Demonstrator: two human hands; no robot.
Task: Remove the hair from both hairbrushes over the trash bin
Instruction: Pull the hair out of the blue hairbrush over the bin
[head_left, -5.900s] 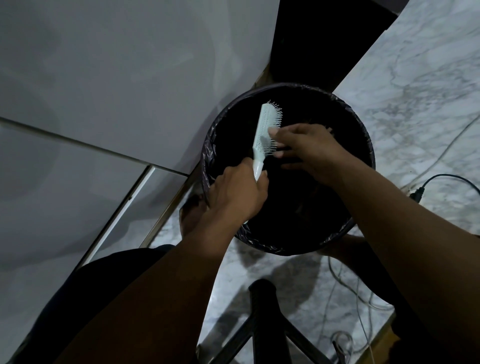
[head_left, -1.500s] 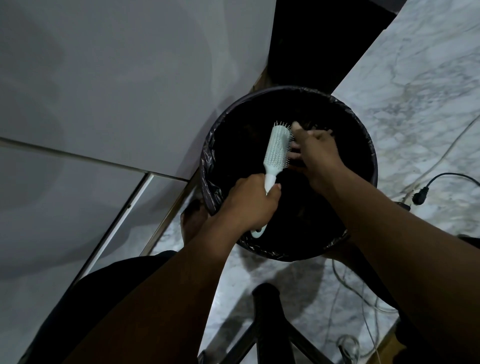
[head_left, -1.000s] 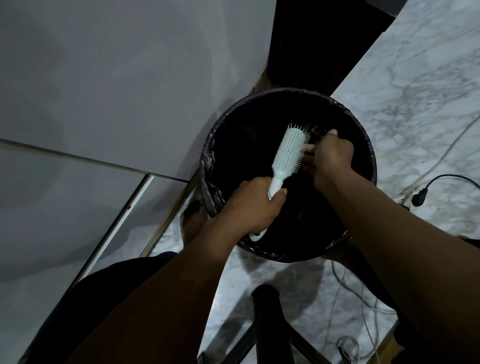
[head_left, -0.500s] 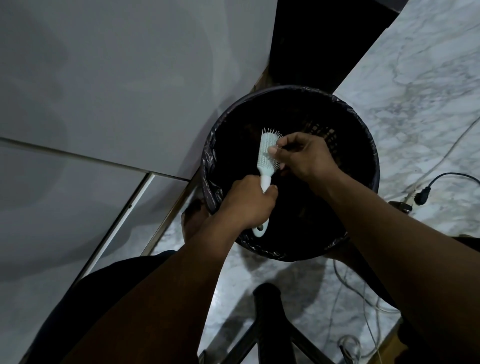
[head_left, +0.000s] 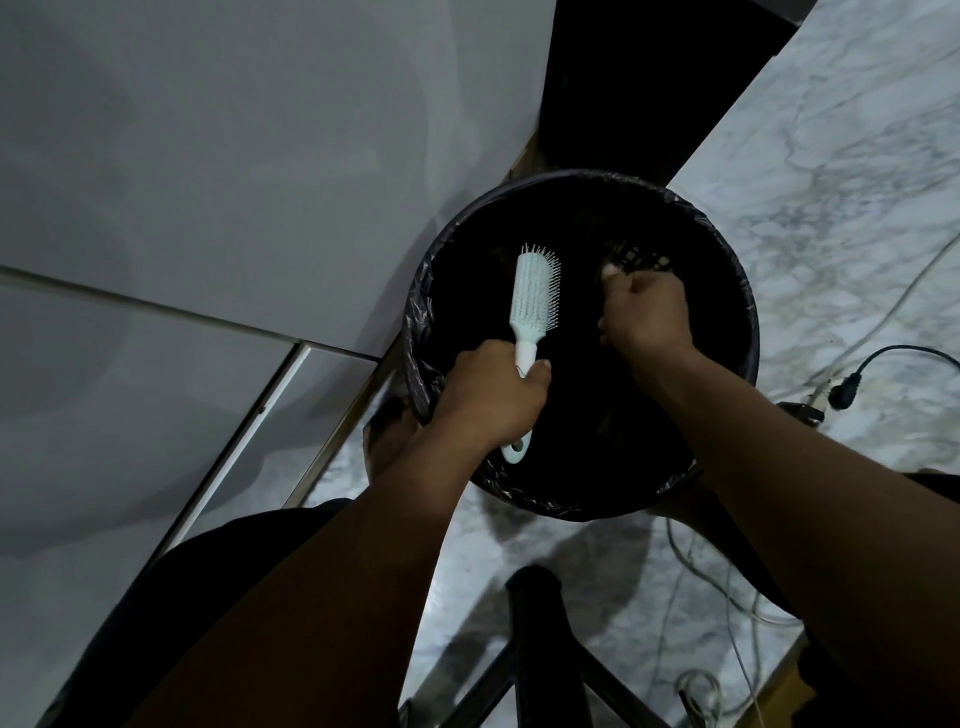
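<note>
A pale mint hairbrush (head_left: 535, 296) points up and away over the round black trash bin (head_left: 727, 270), which is lined with a dark bag. My left hand (head_left: 488, 400) grips the brush by its handle, bristles facing me and to the right. My right hand (head_left: 644, 312) is over the bin's right half, apart from the brush, with its fingers curled shut. What it pinches is too dark to make out. Only one hairbrush is in view.
A grey wall panel (head_left: 208, 156) stands to the left of the bin. Marble floor (head_left: 857, 156) lies to the right, with a black plug and cables (head_left: 841, 384). A dark chair leg (head_left: 540, 623) stands near me, below the bin.
My right hand has pulled away from the bristles to the right, over the bin. The brush has turned so its bristle face shows more.
</note>
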